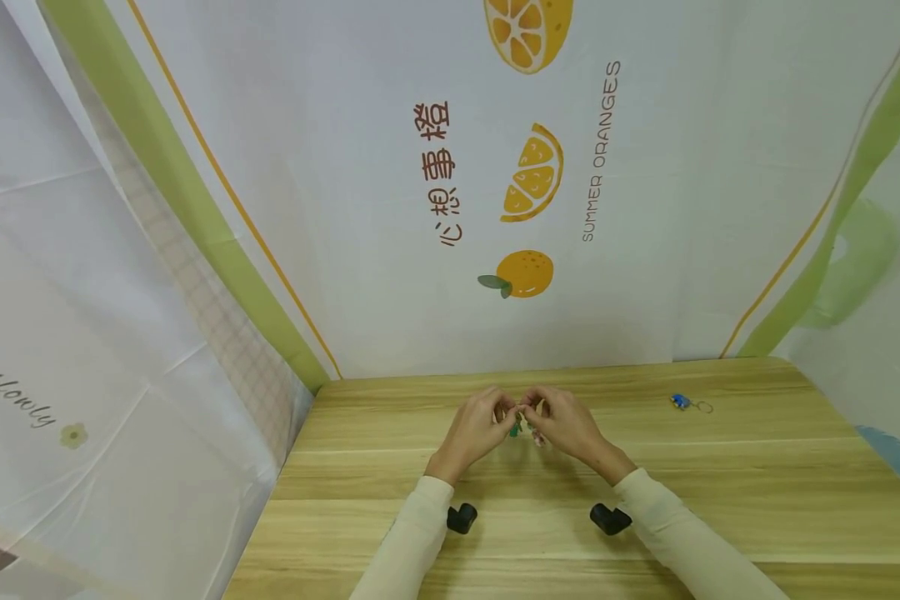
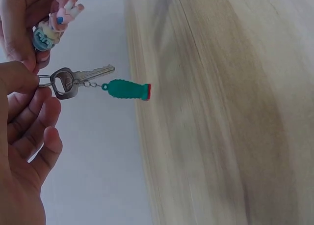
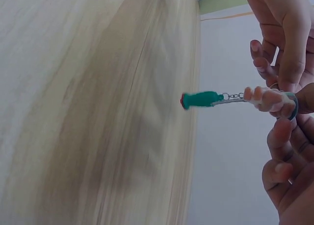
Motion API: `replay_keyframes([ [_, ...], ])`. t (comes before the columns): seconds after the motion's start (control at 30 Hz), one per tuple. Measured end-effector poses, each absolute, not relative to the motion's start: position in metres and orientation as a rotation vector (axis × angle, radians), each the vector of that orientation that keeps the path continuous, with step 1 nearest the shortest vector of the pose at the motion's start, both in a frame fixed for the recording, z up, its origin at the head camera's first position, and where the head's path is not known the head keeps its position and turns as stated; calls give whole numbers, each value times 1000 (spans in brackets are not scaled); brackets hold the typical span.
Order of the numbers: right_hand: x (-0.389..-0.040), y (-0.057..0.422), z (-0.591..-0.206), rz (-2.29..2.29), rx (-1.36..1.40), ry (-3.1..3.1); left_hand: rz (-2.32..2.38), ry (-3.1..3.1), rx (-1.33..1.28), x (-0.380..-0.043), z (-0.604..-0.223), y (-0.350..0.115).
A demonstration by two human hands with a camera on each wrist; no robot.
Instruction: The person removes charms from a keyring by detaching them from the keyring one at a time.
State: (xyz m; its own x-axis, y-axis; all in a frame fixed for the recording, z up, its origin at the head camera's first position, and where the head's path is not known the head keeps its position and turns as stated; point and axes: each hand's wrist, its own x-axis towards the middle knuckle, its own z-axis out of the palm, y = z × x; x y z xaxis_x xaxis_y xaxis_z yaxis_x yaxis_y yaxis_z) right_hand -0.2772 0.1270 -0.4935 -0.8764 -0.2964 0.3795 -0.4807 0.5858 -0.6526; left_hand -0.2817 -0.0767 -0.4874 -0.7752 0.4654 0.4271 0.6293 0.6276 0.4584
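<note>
Head view: your left hand (image 1: 474,429) and right hand (image 1: 566,427) meet at about 5 o'clock from centre, fingertips curled in and pinching, above the wooden table (image 1: 375,467). Green pendant (image 1: 514,431) hangs between them; pink figurine keychain (image 1: 537,437) hangs just under your right fingers, between 3 and 4 o'clock from the pendant. Blue keychain (image 1: 679,402) lies on the table at 3 o'clock from your hands, well apart. Cream sleeves (image 1: 412,533) reach in from 7 and 5 o'clock. White cloth (image 1: 345,167) at 12 o'clock, printed with oranges and "SUMMER ORANGES".

Left wrist view: your left thumb and forefinger pinch the key ring (image 2: 47,76), other fingers loosely bent. Silver key (image 2: 95,73) points toward 3 o'clock; green pendant, red at its tip, extends to 3 o'clock on a short chain (image 2: 87,84). Figurine keychain sits at 12 o'clock from the key, against your right fingers.

Right wrist view: figurine sits between your hands, left at 1 o'clock, right at 5. Right hand pinches the figurine keychain around its teal end; exact contact hidden. Green pendant sticks out to 9 o'clock, key partly covered by the figurine.
</note>
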Motion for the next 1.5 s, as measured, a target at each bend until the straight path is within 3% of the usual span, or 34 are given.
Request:
replay_keyframes([
  [1.5,-278,127,-494,1170,551,-2643,-792,-2583,-865,-281,-487,-79],
])
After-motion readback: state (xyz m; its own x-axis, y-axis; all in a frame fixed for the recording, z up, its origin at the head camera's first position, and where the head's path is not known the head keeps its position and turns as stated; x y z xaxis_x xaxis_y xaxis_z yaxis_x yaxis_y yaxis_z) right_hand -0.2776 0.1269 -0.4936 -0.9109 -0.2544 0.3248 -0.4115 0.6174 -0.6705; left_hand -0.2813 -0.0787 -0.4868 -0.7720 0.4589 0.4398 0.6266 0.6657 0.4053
